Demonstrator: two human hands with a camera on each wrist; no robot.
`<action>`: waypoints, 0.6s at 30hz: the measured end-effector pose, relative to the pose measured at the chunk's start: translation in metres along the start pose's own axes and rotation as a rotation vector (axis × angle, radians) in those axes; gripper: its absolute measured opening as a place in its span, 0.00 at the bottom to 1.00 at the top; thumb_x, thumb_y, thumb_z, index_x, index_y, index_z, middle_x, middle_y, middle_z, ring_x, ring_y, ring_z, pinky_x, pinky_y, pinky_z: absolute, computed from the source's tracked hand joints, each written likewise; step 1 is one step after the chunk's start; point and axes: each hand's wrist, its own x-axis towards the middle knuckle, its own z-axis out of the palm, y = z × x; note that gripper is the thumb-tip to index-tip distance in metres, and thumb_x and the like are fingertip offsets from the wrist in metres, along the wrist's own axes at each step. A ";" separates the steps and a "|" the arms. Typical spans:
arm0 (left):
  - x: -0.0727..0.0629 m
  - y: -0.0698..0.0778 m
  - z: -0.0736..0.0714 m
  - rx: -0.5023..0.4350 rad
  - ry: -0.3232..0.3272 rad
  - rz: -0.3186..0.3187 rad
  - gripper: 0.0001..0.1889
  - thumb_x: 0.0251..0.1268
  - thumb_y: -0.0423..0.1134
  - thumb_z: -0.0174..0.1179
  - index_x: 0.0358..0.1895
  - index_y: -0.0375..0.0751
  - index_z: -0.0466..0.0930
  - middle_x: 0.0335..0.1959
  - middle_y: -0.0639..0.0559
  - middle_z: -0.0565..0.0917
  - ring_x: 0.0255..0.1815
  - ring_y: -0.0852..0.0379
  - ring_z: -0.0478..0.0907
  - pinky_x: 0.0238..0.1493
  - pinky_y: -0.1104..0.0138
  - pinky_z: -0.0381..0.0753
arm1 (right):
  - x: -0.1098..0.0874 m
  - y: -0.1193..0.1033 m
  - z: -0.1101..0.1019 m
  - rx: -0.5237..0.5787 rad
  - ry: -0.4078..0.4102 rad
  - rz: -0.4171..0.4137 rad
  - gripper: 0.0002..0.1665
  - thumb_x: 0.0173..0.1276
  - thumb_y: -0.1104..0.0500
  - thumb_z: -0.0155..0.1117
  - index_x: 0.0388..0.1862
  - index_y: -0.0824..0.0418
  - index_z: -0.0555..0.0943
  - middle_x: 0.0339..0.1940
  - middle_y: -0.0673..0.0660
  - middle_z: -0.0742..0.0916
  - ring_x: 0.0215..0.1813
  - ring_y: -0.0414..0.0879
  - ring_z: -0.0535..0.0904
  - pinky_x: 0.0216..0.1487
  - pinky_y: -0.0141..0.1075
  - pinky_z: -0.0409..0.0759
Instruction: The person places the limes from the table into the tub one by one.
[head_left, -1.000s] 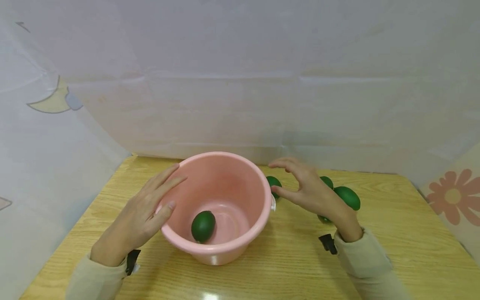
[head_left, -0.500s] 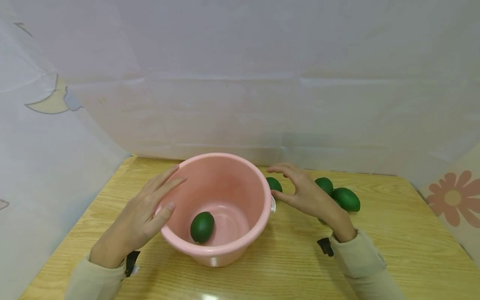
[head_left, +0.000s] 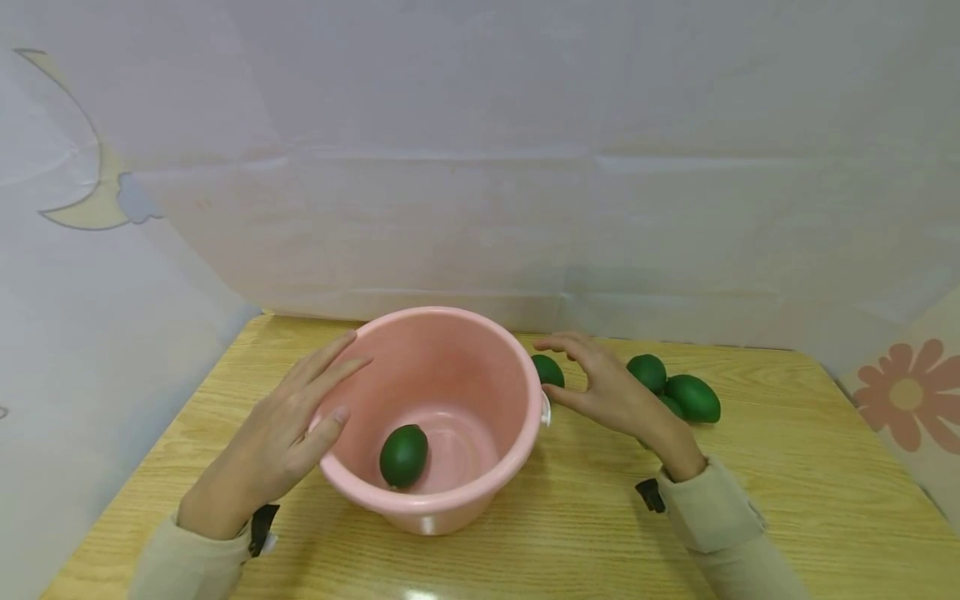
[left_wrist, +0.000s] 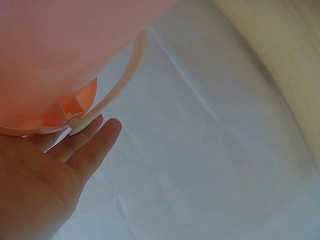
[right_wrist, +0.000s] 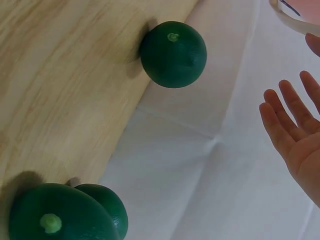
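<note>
A pink bucket (head_left: 471, 367) stands on the table with one dark green oval fruit (head_left: 403, 456) on its bottom. My left hand (head_left: 281, 429) rests against the bucket's left rim, fingers extended; in the left wrist view its fingers lie beside the rim and the bucket handle (left_wrist: 127, 75). To the right of the bucket, my right hand (head_left: 611, 387) hovers with fingers spread and nothing held. Just past its thumb, another green fruit (head_left: 549, 370) sits partly behind the rim. In the right wrist view that hand is apart from a round-looking green fruit (right_wrist: 173, 54).
Several green fruits (head_left: 693, 398) lie clustered beyond the right forearm, partly hidden by it. The wooden table (head_left: 585, 517) ends at the back against a pale sheet (head_left: 450, 225). A white handle joint (head_left: 546, 408) sticks out at the bucket's right side.
My right hand has drifted slightly left and down, uncovering more of the fruits behind the forearm. The left hand and bucket stay nearly in place.
</note>
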 end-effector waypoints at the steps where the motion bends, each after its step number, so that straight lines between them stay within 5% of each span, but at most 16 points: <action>1: 0.000 0.000 0.000 -0.001 -0.001 -0.001 0.29 0.69 0.38 0.50 0.74 0.52 0.65 0.79 0.49 0.60 0.76 0.42 0.59 0.58 0.35 0.71 | 0.000 0.001 0.001 -0.001 -0.001 0.004 0.32 0.65 0.58 0.71 0.68 0.57 0.73 0.67 0.58 0.78 0.67 0.56 0.74 0.63 0.53 0.76; 18: 0.000 -0.001 0.001 -0.006 0.011 0.006 0.29 0.68 0.36 0.50 0.73 0.51 0.67 0.78 0.49 0.61 0.76 0.44 0.61 0.59 0.37 0.71 | 0.002 0.020 0.012 0.004 -0.051 0.065 0.33 0.65 0.58 0.70 0.68 0.58 0.73 0.67 0.59 0.78 0.68 0.58 0.73 0.65 0.55 0.73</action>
